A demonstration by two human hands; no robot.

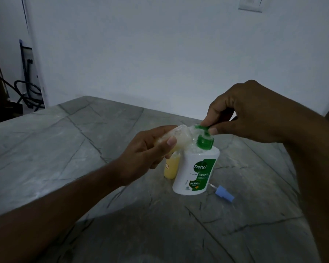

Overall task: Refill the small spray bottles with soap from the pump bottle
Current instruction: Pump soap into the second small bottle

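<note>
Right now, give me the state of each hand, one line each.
Left hand: fingers curled round a small clear bottle, tilted toward the pump spout.
Right hand: fingers pinching the green pump head of the soap bottle.

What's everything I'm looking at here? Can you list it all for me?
pump bottle: one, white with green label and green pump, standing on the table
small bottle in hand: one, clear, tilted at the pump spout
second small bottle: one, yellowish contents, standing just left of the pump bottle
spray cap: one, blue, lying on the table right of the pump bottle
table: one, grey marble pattern
cables: dark, far left by the wall
left hand: holds the tilted bottle
right hand: fingers pinch the pump head
</note>
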